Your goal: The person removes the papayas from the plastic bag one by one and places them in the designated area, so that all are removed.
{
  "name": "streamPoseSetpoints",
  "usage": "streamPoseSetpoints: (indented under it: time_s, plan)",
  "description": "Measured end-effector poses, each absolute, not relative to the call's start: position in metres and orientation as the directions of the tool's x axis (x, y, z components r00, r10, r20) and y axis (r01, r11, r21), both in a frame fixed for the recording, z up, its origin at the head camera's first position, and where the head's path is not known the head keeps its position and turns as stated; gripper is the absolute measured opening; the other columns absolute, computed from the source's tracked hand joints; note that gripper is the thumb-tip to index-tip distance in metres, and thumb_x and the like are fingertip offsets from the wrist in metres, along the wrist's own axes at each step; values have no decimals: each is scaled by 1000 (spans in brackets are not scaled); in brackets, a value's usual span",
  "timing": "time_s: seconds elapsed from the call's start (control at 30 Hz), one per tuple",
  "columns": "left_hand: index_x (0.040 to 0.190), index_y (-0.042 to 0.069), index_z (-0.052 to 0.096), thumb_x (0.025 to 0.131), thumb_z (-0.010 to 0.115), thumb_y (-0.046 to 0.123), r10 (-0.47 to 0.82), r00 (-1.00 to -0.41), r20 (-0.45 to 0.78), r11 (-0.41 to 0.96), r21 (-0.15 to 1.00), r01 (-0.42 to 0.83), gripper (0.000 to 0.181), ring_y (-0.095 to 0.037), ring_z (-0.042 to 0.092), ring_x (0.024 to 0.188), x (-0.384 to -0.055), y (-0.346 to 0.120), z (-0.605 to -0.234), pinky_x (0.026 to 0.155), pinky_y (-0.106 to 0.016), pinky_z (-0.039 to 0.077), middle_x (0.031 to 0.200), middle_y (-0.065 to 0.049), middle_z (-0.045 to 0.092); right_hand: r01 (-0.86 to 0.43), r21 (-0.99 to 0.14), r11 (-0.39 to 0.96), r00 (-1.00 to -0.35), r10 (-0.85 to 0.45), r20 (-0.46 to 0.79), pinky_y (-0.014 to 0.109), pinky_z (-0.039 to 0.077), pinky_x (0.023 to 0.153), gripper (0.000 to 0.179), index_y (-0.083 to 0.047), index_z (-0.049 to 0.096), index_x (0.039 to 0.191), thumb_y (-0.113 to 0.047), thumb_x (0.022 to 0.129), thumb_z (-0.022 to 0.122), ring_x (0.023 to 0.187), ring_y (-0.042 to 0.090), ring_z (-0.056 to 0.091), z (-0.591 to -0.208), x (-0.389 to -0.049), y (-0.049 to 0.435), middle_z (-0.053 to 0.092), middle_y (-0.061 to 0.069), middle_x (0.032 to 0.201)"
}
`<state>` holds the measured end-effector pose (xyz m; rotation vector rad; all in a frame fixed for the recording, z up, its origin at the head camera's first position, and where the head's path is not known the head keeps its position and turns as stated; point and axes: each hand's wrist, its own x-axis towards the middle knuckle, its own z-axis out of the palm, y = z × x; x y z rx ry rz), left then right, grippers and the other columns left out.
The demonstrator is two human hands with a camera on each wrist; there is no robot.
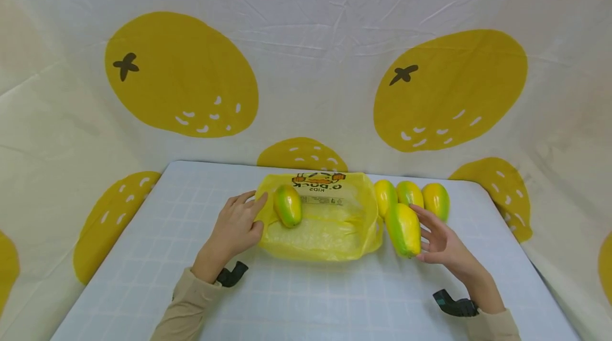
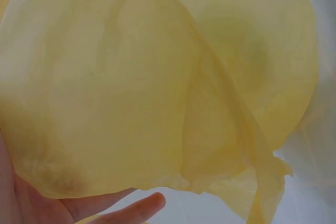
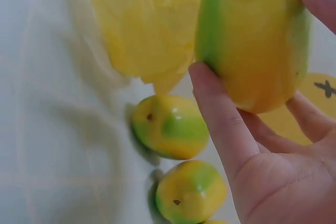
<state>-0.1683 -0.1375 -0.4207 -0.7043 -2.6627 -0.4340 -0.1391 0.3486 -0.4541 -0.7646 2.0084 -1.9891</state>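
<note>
A yellow plastic bag (image 1: 315, 224) with a printed cartoon duck lies with its mouth facing me. One yellow-green mango (image 1: 288, 206) shows inside, at its left. My left hand (image 1: 234, 227) holds the bag's left rim between index finger and thumb; in the left wrist view the yellow bag (image 2: 131, 87) covers much of the hand. To the right of the bag, my right hand (image 1: 442, 243) grips another mango (image 1: 403, 229), raised above the table, thumb on the near side and fingers on the far side. In the right wrist view this held mango (image 3: 254, 40) is close up.
Behind the held mango stand three more, a left mango (image 1: 384, 195), a middle mango (image 1: 409, 194) and a right mango (image 1: 436, 200). They are on the white table (image 1: 334, 304), with a fruit-patterned curtain (image 1: 315, 91) behind its far edge.
</note>
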Motion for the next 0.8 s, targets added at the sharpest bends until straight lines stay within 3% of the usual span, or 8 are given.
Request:
streamPoseSetpoints:
  time_s: [0.13,0.2,0.37,0.47,0.57,0.7,0.8]
  plan:
    - [135,0,60,80,54,5,415,-814,407,827,205,524,56,-38,53,127,-168,-138,-420,102,-57,41,108,-18,72,-158,-987,34,-872,-474,123,28,49,99,95,-2,17,157,14,79,68,130,11,46,-463,-137,350,26,0,155]
    - [135,-1,60,80,54,5,415,-813,407,826,206,525,56,-38,53,126,-168,-138,-420,102,-57,41,108,-18,72,-133,-985,109,-890,-451,70,28,48,99,95,-5,19,157,10,78,71,131,15,43,-466,-136,350,25,1,156]
    - [135,-1,60,80,54,4,419,-810,411,827,196,527,55,-39,53,125,-169,-138,-421,101,-57,42,112,-19,71,-77,-966,248,-922,-386,-26,58,42,103,97,-11,24,156,1,76,77,135,41,26,-471,-135,351,21,14,157]
    - [134,-1,60,80,55,4,421,-808,413,825,195,530,55,-39,53,125,-168,-138,-421,102,-57,42,109,-18,72,-44,-960,277,-929,-364,-63,68,37,101,97,-11,25,155,-1,75,79,135,49,22,-474,-136,351,19,20,158]
    - [135,-1,60,80,55,4,421,-809,411,824,199,530,55,-39,53,126,-167,-138,-419,102,-57,41,102,-17,73,-36,-956,290,-932,-355,-72,46,45,103,98,-11,26,155,-1,74,81,134,48,26,-477,-137,350,19,21,158]
    - [135,-1,60,80,55,4,420,-811,407,825,201,528,56,-39,53,126,-167,-138,-420,102,-57,41,94,-15,73,-42,-952,304,-935,-349,-70,19,46,94,99,-11,27,155,-2,73,83,130,42,34,-479,-138,347,22,20,156]
    - [135,-1,60,80,55,4,421,-810,409,824,201,530,56,-39,53,126,-168,-138,-420,102,-56,41,93,-14,73,-26,-949,313,-938,-336,-85,18,46,94,100,-11,27,155,-3,73,84,130,42,36,-480,-140,346,23,19,156]
